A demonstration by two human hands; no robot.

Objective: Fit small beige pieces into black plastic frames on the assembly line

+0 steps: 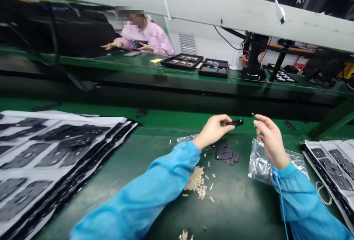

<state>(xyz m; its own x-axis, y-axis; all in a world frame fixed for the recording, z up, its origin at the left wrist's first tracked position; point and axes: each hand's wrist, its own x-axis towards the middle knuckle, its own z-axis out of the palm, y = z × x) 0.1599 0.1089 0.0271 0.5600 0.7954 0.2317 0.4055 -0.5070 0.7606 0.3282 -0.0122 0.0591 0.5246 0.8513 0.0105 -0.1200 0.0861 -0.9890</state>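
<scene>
My left hand pinches a small flat black plastic part by its left end, held above the green table. To its right, my right hand is raised with thumb and forefinger close together. At its fingertips is a tiny dark piece, too small to name. Below the left hand lies a loose stack of similar black parts. Partly behind my left sleeve is a heap of small beige strips, several of them scattered around. A clear plastic bag lies under my right hand.
Layered white trays of black parts fill the left side; another such tray stands at the right edge. A rubber band lies beside it. Across the raised shelf sits a person in pink, near two black trays.
</scene>
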